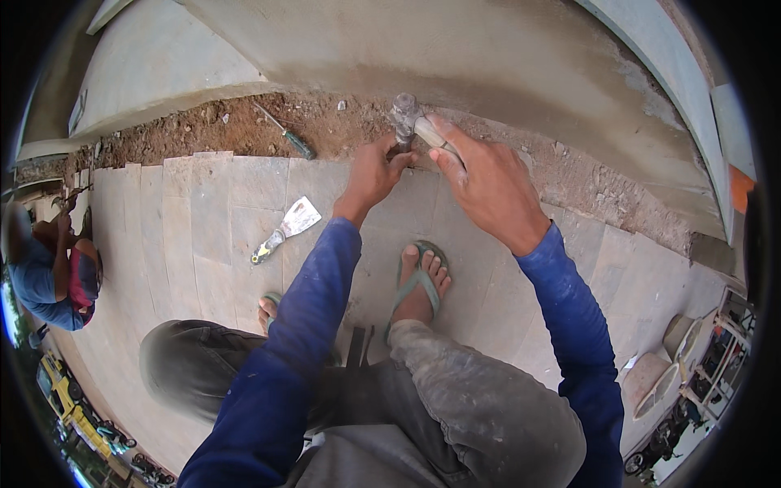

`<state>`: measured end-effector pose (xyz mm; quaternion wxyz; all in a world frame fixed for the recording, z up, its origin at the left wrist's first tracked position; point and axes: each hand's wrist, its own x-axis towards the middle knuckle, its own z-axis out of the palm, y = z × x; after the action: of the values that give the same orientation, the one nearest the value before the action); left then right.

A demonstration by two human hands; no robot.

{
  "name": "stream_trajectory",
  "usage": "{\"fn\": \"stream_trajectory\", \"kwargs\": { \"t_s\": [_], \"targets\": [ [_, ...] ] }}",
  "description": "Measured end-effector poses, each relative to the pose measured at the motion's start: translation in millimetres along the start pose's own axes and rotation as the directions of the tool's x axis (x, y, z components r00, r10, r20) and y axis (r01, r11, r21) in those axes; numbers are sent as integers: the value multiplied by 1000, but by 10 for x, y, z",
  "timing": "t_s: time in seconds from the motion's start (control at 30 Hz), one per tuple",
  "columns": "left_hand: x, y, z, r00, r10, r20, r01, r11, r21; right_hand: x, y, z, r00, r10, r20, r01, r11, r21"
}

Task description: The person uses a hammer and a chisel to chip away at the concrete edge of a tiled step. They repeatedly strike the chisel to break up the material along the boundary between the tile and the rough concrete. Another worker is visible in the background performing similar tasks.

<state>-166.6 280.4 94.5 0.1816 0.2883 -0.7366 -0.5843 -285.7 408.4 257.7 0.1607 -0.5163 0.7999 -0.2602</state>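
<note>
My right hand [495, 189] is closed around the pale handle of a hammer [404, 110], whose grey, dusty head is over the dirt strip by the wall. Just below that head, my left hand [373, 177] is closed at the edge of the paving, thumb and fingers drawn together. Whatever it pinches is mostly hidden by the fingers and the hammer head. Left of my left forearm, a putty knife [286, 228] with a white-smeared blade lies on the paving. Farther off, a screwdriver [286, 132] with a dark green handle rests across the dirt.
A plastered wall [455, 53] curves along the far side, behind the strip of reddish soil [220, 126]. Grey paving slabs [211, 285] lie under my sandalled feet. Another person [53, 272] crouches at the left; a yellow truck [69, 403] stands beyond. Round tubs [651, 382] stand at the right.
</note>
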Motion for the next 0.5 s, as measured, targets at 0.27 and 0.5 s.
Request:
{"fn": "stream_trajectory", "kwargs": {
  "t_s": [0.27, 0.5],
  "targets": [
    [3, 64, -66, 999, -34, 20, 33, 998, 61, -76, -15, 73, 994, 86, 73, -85, 996, -26],
    [-795, -414, 439, 959, 170, -228, -136, 978, 156, -432, -18, 107, 972, 200, -127, -183, 974, 135]
  ]
}}
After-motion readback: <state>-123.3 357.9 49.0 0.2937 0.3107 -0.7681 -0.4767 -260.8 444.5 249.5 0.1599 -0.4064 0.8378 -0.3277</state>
